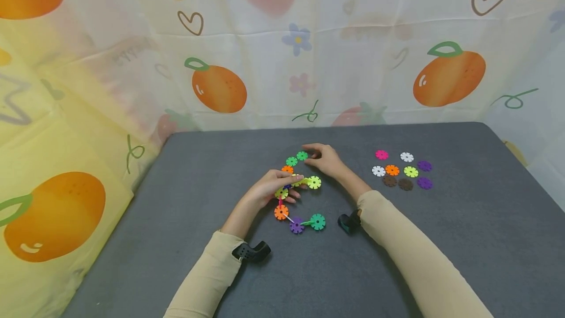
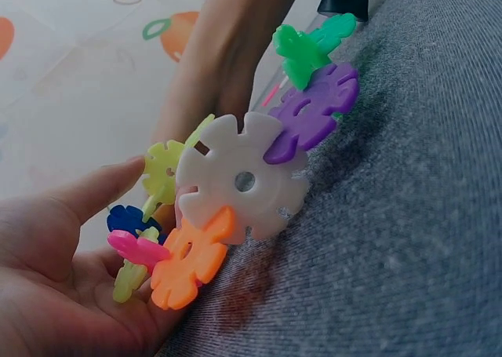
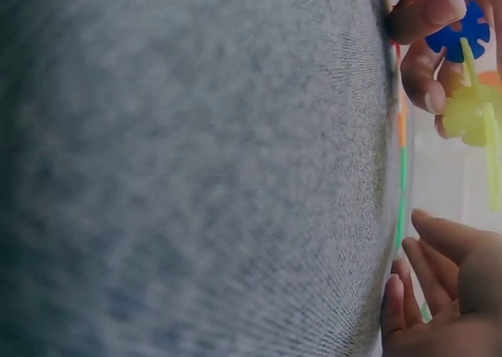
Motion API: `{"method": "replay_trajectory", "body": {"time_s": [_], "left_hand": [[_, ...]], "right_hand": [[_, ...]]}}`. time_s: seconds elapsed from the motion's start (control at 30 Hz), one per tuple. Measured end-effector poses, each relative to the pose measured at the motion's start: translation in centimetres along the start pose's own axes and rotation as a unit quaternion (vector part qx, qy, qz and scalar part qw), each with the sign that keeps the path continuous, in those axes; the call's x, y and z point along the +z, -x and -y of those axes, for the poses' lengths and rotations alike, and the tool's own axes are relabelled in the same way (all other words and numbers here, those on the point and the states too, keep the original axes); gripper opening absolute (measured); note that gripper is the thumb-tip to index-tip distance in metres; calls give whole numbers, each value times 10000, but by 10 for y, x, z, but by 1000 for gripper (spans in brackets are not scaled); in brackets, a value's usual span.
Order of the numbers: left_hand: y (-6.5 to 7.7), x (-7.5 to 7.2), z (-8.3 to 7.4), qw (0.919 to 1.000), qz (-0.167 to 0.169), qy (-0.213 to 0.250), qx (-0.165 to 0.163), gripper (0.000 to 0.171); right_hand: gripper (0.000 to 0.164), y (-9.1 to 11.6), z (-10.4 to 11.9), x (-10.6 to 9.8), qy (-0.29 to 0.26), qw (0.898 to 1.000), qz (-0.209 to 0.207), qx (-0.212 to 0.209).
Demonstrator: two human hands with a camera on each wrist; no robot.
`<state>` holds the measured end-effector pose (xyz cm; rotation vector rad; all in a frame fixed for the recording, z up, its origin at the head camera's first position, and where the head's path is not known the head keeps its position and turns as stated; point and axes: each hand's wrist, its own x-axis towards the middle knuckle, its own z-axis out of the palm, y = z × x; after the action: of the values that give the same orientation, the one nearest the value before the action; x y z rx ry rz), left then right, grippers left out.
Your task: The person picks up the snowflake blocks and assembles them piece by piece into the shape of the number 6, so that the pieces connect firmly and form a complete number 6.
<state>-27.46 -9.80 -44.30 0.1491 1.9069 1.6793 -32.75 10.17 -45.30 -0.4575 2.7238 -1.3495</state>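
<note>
In the head view my left hand [image 1: 274,185] holds a chain of interlocking plastic snowflake discs between thumb and fingers. The left wrist view shows this chain: a blue disc [image 2: 129,220], a pink disc [image 2: 137,248], an orange disc [image 2: 188,267], a large-looking white disc [image 2: 241,176], a purple disc [image 2: 318,110] and green discs [image 2: 302,55] at its end. Yellow discs [image 3: 471,114] are joined on too. My right hand [image 1: 325,160] is beside a loose green disc [image 1: 302,155], thumb apart from the fingers; whether it touches the disc is unclear.
Another green disc [image 1: 292,161] and an orange disc [image 1: 287,169] lie beyond the left hand. Several loose discs, among them a pink one [image 1: 381,154] and a brown one [image 1: 405,184], are spread at the right of the grey table [image 1: 176,210]. A printed curtain [image 1: 265,63] hangs behind.
</note>
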Motion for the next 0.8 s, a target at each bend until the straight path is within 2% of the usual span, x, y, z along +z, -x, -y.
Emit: {"method": "replay_trajectory", "body": {"time_s": [0.13, 0.3, 0.5, 0.63, 0.8], "left_hand": [[-1, -1, 1, 10000, 11, -18, -18, 35], [0, 0, 0, 10000, -7, -43, -61, 36], [0, 0, 0, 10000, -36, -50, -78, 37], [-1, 0, 0, 9999, -71, -16, -106, 36], [-2, 0, 0, 9997, -177, -36, -138, 38]], "right_hand": [[44, -1, 3, 0, 171, 9997, 150, -67], [43, -1, 5, 0, 492, 9985, 141, -183], [33, -1, 7, 1, 814, 9965, 79, -182], [30, 1, 6, 2, 530, 9985, -77, 84], [26, 7, 1, -2, -126, 9985, -330, 430]]}}
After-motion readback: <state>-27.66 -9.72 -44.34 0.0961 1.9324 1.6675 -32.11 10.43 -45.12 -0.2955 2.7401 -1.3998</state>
